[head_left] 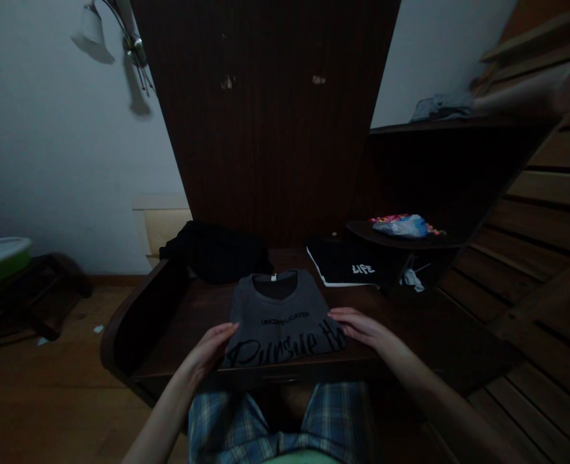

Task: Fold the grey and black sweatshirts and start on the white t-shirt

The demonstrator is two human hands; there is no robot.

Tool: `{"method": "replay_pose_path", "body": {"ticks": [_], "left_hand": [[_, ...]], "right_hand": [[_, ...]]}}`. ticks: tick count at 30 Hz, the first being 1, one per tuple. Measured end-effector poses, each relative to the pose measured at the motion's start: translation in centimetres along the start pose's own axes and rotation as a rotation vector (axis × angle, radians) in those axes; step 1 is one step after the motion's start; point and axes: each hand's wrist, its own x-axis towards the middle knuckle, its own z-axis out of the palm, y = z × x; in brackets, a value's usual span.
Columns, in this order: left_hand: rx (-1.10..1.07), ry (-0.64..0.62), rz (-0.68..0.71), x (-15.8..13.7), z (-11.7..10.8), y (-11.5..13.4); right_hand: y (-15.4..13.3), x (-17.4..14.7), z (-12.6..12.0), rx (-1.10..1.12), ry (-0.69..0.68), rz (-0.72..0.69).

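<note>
Plaid legs (225, 419) front a shirt (285, 325) between both grips (211, 345) (364, 327).

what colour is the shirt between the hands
The shirt is dark grey with black lettering, in the head view.

The shirt (282, 309) lies on the desktop (183, 328) between the left hand (210, 348) and the right hand (362, 325), one hand at each side edge. Beyond the left hand lies a heap of cloth (212, 251); beyond the right hand, a second garment (340, 261). Farther right, a shelf (362, 231) bears a plastic bag (403, 226). Behind both hands stands a panel (270, 148). Well left of the left hand, a basin (4, 263) rests on a stool (47, 274).
</note>
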Motion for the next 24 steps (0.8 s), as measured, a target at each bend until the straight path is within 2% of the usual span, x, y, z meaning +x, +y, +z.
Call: {"method": "replay_pose_path", "body": {"ticks": [5, 9, 17, 20, 24], "left_hand": [[-0.022, 0.019, -0.012, -0.2, 0.2, -0.1], [-0.034, 0.018, -0.006, -0.1, 0.0, -0.2], [0.013, 0.082, 0.075, -0.6, -0.3, -0.3], [0.102, 0.133, 0.111, -1.0, -0.6, 0.0], [0.266, 0.286, 0.18, -1.3, -1.1, 0.6]], "right_hand": [[1.1, 0.1, -0.1, -0.066, 0.005, -0.037], [0.9, -0.4, 0.0, -0.077, 0.002, -0.082], [0.1, -1.6, 0.4, -0.031, 0.071, -0.021], [-0.7, -1.1, 0.5, 0.07, 0.094, 0.077], [-0.7, 0.3, 0.5, 0.229, 0.134, 0.27]]}}
